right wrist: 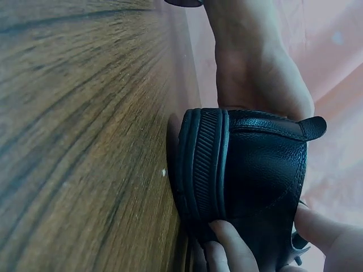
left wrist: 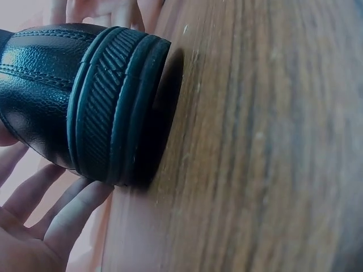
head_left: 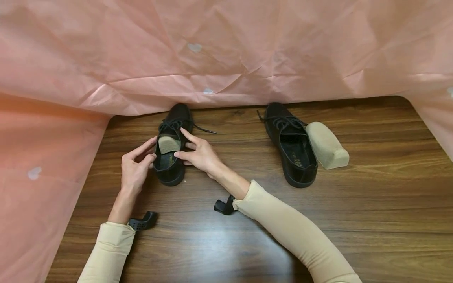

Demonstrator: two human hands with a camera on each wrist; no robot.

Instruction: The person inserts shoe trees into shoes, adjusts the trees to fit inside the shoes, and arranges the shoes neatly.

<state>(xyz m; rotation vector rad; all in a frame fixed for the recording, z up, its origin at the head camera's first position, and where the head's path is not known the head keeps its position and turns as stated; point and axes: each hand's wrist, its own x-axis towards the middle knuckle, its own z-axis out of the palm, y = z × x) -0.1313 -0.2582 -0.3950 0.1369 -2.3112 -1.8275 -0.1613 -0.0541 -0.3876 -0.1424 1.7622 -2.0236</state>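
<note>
A black lace-up shoe (head_left: 171, 176) stands at the left with its toe pointing away from me. Inside it, a beige shoe filler (head_left: 168, 144) shows in the opening, its front part hidden under the laces. My left hand (head_left: 134, 169) holds the shoe's left side, thumb at the collar and fingers along the outside. On the other side my right hand (head_left: 201, 156) grips the shoe, with the thumb on the rim and the index finger by the laces. Both wrist views show the heel (left wrist: 108, 102) close up, with dark shadow under its sole.
A second black shoe (head_left: 299, 169) stands to the right. Against its right side lies another beige shoe filler (head_left: 327, 145). Pink sheeting (head_left: 226, 51) hangs behind and to the left of the wooden surface (head_left: 371, 220).
</note>
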